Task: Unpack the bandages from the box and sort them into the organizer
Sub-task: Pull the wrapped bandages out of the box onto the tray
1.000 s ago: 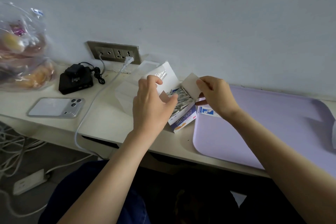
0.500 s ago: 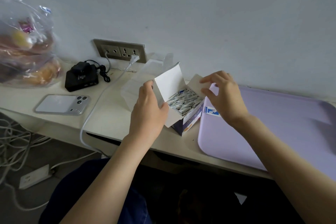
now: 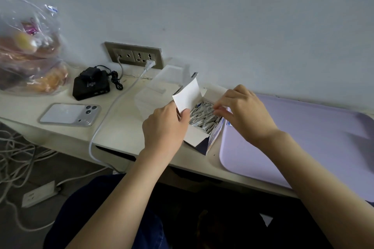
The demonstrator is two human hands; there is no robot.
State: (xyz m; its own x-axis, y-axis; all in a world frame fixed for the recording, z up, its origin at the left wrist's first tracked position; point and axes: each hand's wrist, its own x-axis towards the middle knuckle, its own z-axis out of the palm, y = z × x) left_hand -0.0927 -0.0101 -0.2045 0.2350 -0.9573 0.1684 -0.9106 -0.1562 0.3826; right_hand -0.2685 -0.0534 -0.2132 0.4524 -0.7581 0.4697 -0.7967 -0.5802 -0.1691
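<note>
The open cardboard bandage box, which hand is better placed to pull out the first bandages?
Right. The right hand reaches the paper-wrapped bandages inside the open cardboard box; the left hand is busy gripping its white flap.

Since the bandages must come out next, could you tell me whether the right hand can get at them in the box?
Probably yes: the box is open, the left hand holds its flap back, and the right hand is at the uncovered bandages.
</note>
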